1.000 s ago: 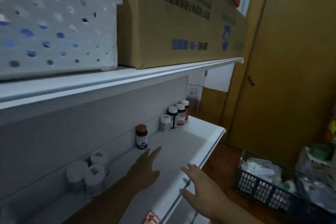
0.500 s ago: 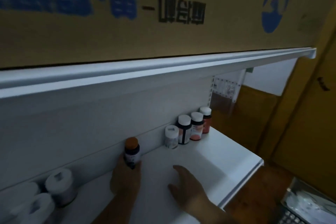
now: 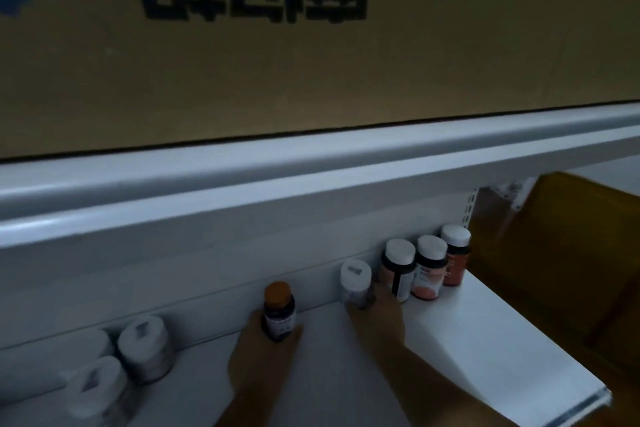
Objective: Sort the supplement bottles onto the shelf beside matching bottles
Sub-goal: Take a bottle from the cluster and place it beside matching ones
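Observation:
My left hand grips a dark bottle with an orange cap that stands upright against the back panel of the white shelf. My right hand holds the base of a clear bottle with a white cap a little to the right. Right of it stand three white-capped bottles with reddish labels in a row. At the far left is a group of white-capped clear bottles.
The upper shelf's front edge runs low overhead, with a big cardboard box on it. A yellow-brown door lies past the shelf's right end.
The camera has come closer to the shelf. My right hand went from lying flat on the shelf to the white-capped clear bottle. My left hand keeps hold of the orange-capped bottle.

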Motion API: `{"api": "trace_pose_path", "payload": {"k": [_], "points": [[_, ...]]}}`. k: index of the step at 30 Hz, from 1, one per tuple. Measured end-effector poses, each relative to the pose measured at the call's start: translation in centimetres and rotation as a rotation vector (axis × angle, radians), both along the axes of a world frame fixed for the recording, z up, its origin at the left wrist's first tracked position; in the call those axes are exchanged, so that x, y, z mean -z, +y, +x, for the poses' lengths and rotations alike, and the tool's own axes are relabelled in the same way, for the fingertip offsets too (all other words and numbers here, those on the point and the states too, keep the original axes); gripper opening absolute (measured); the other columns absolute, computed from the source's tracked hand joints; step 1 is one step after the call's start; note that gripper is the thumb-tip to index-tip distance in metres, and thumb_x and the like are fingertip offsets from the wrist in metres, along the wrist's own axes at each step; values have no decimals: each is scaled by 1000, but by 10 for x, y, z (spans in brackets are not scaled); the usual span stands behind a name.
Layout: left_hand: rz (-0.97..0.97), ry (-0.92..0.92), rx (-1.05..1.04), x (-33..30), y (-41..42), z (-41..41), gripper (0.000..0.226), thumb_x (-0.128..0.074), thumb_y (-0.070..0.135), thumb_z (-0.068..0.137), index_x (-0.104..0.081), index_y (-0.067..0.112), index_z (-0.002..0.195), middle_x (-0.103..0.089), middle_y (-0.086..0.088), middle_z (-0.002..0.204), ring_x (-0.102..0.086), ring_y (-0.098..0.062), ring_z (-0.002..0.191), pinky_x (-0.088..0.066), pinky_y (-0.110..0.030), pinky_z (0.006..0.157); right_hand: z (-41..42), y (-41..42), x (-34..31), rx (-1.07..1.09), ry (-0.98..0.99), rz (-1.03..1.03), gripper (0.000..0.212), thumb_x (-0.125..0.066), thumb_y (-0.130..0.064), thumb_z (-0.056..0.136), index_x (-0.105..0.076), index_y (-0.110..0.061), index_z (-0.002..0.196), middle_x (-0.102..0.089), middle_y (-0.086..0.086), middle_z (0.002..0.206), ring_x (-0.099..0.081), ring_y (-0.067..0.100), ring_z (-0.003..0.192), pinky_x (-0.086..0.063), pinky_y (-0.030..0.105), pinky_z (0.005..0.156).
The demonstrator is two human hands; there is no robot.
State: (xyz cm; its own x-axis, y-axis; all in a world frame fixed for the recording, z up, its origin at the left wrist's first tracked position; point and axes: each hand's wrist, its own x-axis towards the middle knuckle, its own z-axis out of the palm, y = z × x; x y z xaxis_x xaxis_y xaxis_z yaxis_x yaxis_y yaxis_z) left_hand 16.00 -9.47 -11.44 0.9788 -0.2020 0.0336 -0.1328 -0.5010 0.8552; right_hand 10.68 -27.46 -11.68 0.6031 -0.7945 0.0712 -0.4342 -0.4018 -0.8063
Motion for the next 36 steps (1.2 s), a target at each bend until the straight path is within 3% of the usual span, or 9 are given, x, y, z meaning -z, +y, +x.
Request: {"api": "trace_pose_path", "payload": {"k": [4, 7, 10, 14, 17, 22, 27, 33, 36], "points": [[74, 24, -53, 0, -1, 6, 36, -67, 55, 66, -50, 33, 89, -61, 8, 85, -61, -21, 84, -43, -31, 72, -5, 10, -17, -126, -37, 192, 40, -80, -29, 66, -51, -18, 92, -57, -5, 85, -56, 16, 80, -44, 24, 65], [77, 35, -50, -3, -3, 4, 37, -68, 57, 64, -51, 35, 87, -61, 9, 83, -62, -20, 85, -43, -29, 72, -22, 15, -29, -268, -192, 426, 38, -80, -12, 70, -56, -12, 100, -64, -3, 88, -60, 0, 71, -45, 7, 54], [62, 21, -19, -5, 0, 4, 32, -67, 55, 67, -52, 35, 86, -62, 9, 82, -61, -19, 83, -46, -31, 75, -51, 18, -33, -386, -339, 813, 48, -78, -10, 68, -59, 0, 111, -72, 9, 99, -70, 14, 86, -55, 21, 68], [-32, 59, 44, -18, 9, -7, 20, -70, 42, 75, -53, 32, 74, -63, 7, 75, -61, -21, 80, -45, -33, 74, -88, 25, -46, -433, -502, 1135, 39, -74, -14, 73, -59, -6, 109, -69, 14, 101, -68, 27, 91, -58, 33, 73], [-303, 153, 0, -35, 19, -34, 13, -69, 25, 81, -59, 26, 75, -68, -6, 81, -63, -24, 75, -49, -32, 65, -98, 34, -62, -424, -479, 1089, 20, -49, -31, 89, -59, -18, 100, -68, 10, 95, -64, 24, 87, -57, 30, 71], [-572, 170, 22, -58, 41, -78, 11, -62, 22, 87, -62, 12, 83, -63, -12, 67, -50, -23, 52, -41, -31, 52, -88, 67, -75, -441, -479, 1162, 36, -40, -36, 93, -64, -10, 95, -75, 6, 78, -62, 26, 82, -47, 38, 69], [-583, 169, 36, -76, 83, -90, 37, -58, 37, 67, -58, 7, 90, -58, -14, 67, -46, -16, 45, -38, -30, 49, -75, 119, -75, -648, -451, 1027, 56, -56, -56, 79, -60, -12, 115, -73, 7, 105, -66, 25, 100, -48, 45, 93], [-570, 224, -79, -71, 165, -78, 19, -74, 22, 74, -61, 11, 82, -62, -10, 62, -51, -16, 46, -41, -29, 44, -52, 183, -76, -835, -461, 997, 55, -68, -47, 76, -59, -10, 116, -70, 12, 112, -66, 27, 106, -56, 38, 86], [-508, 238, -148, -67, 215, -68, 21, -76, 21, 75, -60, 10, 82, -63, -3, 61, -56, -9, 45, -45, -25, 45, -16, 218, -57, -802, -384, 811, 41, -64, -30, 80, -57, -13, 116, -70, 9, 110, -67, 24, 103, -55, 31, 84]]}}
